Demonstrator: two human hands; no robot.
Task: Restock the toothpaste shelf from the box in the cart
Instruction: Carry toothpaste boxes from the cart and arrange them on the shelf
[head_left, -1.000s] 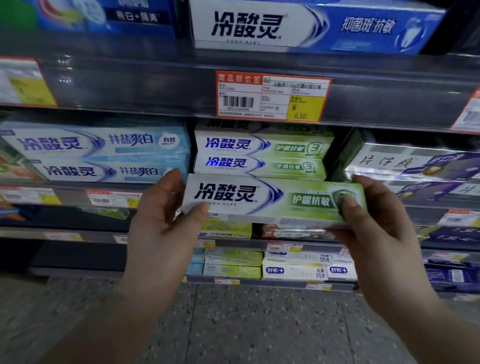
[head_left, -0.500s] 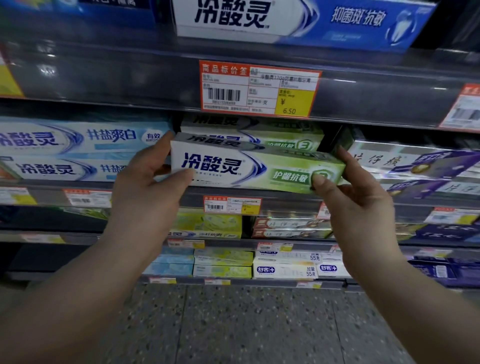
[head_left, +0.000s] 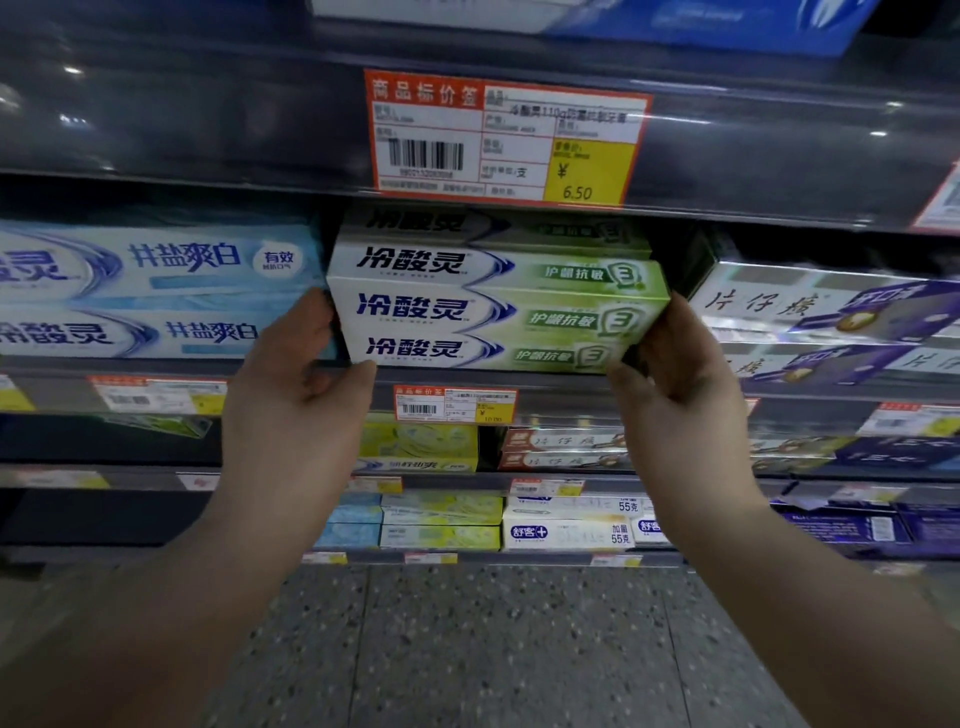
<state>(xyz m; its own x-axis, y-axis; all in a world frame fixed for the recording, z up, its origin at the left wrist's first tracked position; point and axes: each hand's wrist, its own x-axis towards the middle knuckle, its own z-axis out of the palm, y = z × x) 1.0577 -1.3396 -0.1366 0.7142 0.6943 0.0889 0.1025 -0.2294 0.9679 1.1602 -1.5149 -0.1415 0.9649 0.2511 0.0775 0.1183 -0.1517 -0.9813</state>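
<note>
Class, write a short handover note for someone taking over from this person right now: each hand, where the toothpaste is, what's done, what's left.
Left hand: grips the left end of the green toothpaste box.
Right hand: grips its right end.
Box: in the green stack on the shelf, front edge sticking out a little.
Done: this box is at its slot.
Left: push it flush, let go, fetch more. The cart is not in view.

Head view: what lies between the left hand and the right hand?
A stack of green toothpaste boxes; the left hand holds one end, the right hand the other. Head view.
</note>
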